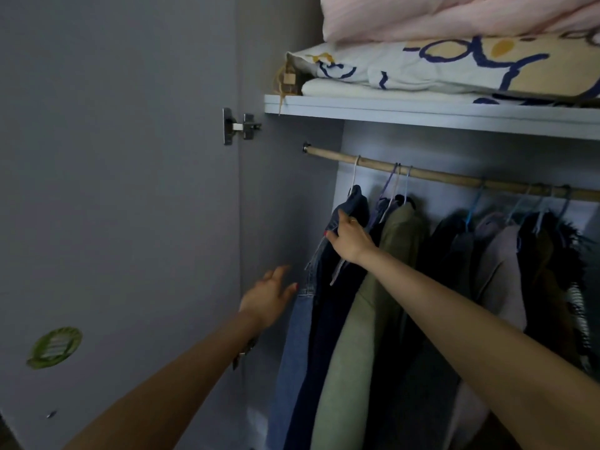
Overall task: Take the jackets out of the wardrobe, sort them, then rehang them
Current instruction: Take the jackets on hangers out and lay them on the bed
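Head view, looking up into the open wardrobe point(292, 190). Wooden rail point(454, 178) runs left to right, dropping slightly toward the right in frame, under a white shelf point(422, 113). Jackets hang off it on hangers, long axis vertical, collars up at the rail, hems down out of frame. Leftmost is the denim jacket point(297, 336) on a white hanger point(354, 175), hung edge-on to the camera; next a dark navy one point(328, 319), then an olive green jacket point(350, 336). Gap, then a second cluster further right: dark, beige point(496, 280), and a fur-trimmed dark one point(565, 241). Right hand point(349, 240) is up at the shoulder of the denim jacket, fingers curled into the fabric near the collar, gripping it. Left hand point(271, 295) is lower, fingers spread and relaxed, holding nothing, fingertips just beside the denim jacket's front edge; contact unclear. Door point(113, 190) is swung open on the left, hinge point(238, 126) visible, round green sticker point(53, 347) low on it. Folded bedding on the shelf: patterned white quilt point(454, 66), pink blanket point(454, 17) on top.
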